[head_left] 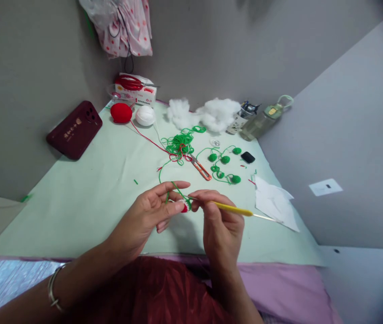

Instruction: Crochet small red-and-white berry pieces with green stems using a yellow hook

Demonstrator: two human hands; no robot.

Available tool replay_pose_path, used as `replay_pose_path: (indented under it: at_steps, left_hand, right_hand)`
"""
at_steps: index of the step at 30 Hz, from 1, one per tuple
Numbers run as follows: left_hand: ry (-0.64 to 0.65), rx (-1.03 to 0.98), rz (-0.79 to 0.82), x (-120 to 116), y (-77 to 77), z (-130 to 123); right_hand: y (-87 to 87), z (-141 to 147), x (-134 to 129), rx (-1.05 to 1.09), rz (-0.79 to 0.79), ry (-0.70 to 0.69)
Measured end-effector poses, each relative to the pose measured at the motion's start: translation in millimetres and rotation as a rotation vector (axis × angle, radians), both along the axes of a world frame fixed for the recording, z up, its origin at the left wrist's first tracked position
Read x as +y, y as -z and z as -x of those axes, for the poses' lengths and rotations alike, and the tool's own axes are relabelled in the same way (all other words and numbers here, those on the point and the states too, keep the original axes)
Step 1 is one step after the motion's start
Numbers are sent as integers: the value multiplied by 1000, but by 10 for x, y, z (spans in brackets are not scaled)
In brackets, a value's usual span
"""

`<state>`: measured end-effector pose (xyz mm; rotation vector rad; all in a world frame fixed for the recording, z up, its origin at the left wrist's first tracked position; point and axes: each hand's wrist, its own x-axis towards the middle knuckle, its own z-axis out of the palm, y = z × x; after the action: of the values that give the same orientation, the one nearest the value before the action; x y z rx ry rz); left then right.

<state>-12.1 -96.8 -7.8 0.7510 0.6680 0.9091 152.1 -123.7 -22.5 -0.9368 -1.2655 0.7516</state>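
Between thumb and fingers, my left hand (154, 209) pinches a small crochet piece (186, 206) in red, white and green. Green yarn (160, 173) runs over the left fingers from a loose green tangle (179, 143) farther back. A yellow-handled crochet hook (233, 209) is in the closed fingers of my right hand (223, 225); its tip meets the green edge of the piece. Orange thread snips (201, 168) lie just beyond my hands. Several small green crocheted balls (225, 159) with yarn tails rest to their right.
At the back left sit a red yarn ball (121, 113), a white yarn ball (145, 116) and a box (140, 94) with red scissors on it. White stuffing (218, 114), a pen cup (236, 122) and a bottle (262, 121) stand behind. White paper (274, 202) lies right; a maroon phone (74, 130) leans left.
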Motion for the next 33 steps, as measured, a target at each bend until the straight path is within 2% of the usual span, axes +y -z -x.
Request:
replay_pose_path:
  at_steps: [4, 6, 10, 12, 15, 18, 27, 33]
  left_hand:
    - [-22, 34, -3, -3, 11, 4]
    - [-39, 42, -10, -6, 22, 5]
    - [-48, 48, -19, -7, 22, 7]
    - [-40, 45, -18, -9, 11, 12]
    - [-41, 54, -31, -15, -1, 24]
    - [-78, 114, -67, -26, 4, 31]
    - [-186, 348, -220, -51, 1, 8]
    - [-226, 403, -271, -50, -20, 0]
  right_hand:
    - [16, -23, 13, 104, 22, -46]
    - [5, -26, -15, 4, -18, 6]
    - [-13, -21, -96, -324, -239, 111]
    - [-14, -21, -120, -336, -282, 88]
    - [-21, -32, -121, -242, -210, 30]
    - [-37, -50, -114, -249, -165, 21]
    - [-42, -46, -146, -529, -284, 48]
    - [-65, -55, -133, -537, -273, 53]
